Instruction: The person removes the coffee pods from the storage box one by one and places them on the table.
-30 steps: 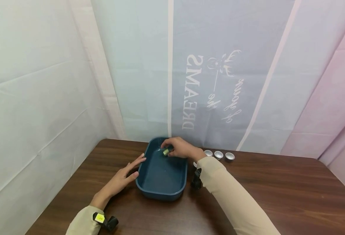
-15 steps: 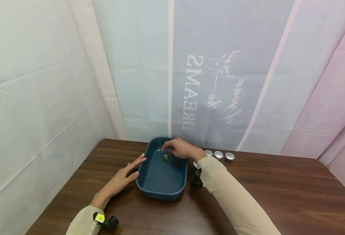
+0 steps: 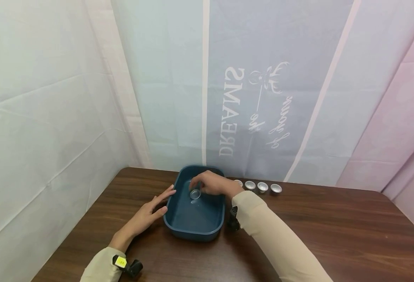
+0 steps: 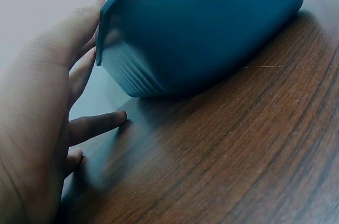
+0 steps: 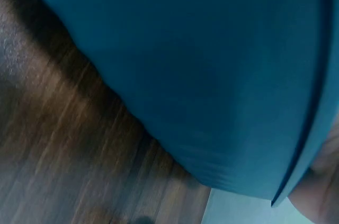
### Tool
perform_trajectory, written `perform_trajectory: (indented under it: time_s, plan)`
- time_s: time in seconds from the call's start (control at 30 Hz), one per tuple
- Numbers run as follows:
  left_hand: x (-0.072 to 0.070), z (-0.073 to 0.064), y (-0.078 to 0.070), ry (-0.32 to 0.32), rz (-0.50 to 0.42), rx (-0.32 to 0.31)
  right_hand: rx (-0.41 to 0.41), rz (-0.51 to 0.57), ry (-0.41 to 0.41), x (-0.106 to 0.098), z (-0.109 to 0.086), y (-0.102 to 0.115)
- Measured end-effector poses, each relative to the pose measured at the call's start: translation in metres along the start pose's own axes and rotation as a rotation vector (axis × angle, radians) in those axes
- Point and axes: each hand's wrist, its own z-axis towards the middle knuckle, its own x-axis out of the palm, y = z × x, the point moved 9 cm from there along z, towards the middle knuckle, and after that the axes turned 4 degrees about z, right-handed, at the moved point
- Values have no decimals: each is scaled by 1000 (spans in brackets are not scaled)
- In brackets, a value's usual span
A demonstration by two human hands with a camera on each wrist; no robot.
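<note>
A deep blue rectangular plastic basin [image 3: 194, 232] stands on the brown table. Inside it, toward the far half, is a coffee capsule [image 3: 195, 194] with its silvery round lid facing up. My right hand [image 3: 212, 183] reaches over the basin's right side, its curled fingers and thumb pinching the capsule; the grip is partly hidden. The right wrist view shows mostly the basin's outer wall [image 5: 212, 75], with a blurred bit of hand at the right edge. My left hand [image 3: 145, 215] touches the basin's left rim with extended fingers, the lower ones pointing toward the tabletop in the left wrist view.
Several more coffee capsules [image 3: 262, 187] stand in a row behind my right wrist, silvery lids up. A printed cloth [image 3: 171, 98] hangs right behind the table's far edge, and pale cloth [image 3: 51, 117] closes off the left side. The wooden tabletop [image 3: 316, 219] extends to the right.
The capsule has turned from lying tilted, green side showing, to lid up. It and my right hand have shifted slightly nearer and left. My left hand has stayed in place.
</note>
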Motion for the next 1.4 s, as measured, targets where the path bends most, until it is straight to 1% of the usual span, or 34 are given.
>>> perform_trajectory:
  time_s: [0.23, 0.47, 0.7, 0.8, 0.9, 1.0, 1.07, 1.17, 1.4]
  plan:
    - [0, 0, 0, 1, -1, -2, 0, -4, 60, 7, 1, 5]
    - [0, 0, 2, 0, 1, -7, 4, 4, 78, 8, 0, 6]
    - [1, 0, 4, 9, -8, -13, 4, -73, 86, 11, 1, 6]
    - [1, 0, 4, 11, -10, -16, -6, -86, 87, 14, 3, 7]
    - [0, 1, 4, 8, -7, -15, -38, -63, 90, 16, 5, 11]
    - [-1, 0, 2, 7, -5, -10, -56, -15, 95, 19, 6, 13]
    - [-1, 0, 1, 7, -6, -6, -52, 14, 95, 20, 6, 13]
    - [-1, 1, 1, 9, -3, -4, -25, 35, 87, 19, 6, 11]
    - [0, 1, 1, 10, -2, -4, 0, 45, 77, 19, 6, 9]
